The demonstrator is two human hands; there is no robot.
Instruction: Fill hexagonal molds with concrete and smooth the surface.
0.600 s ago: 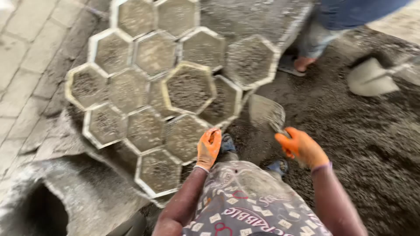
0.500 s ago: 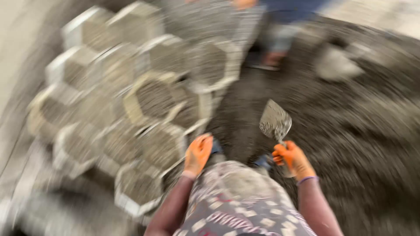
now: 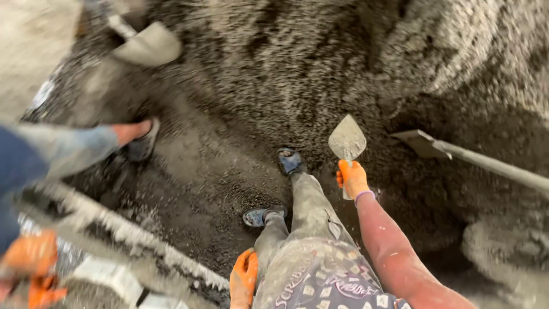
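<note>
Orange-gloved, the right hand [image 3: 353,178] gripped a trowel [image 3: 346,139] blade-up over the dark gravelly mix [image 3: 297,68], seemingly poised for scooping, while the left hand [image 3: 244,278] hung empty, fingers loosely open, beside the thigh.

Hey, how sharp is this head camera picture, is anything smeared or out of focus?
Head view: motion blur smears the left edge, where another person's orange gloves and the shovel go soft; the right hand gripping the trowel is fairly crisp; lighting is flat, without glare.
</note>
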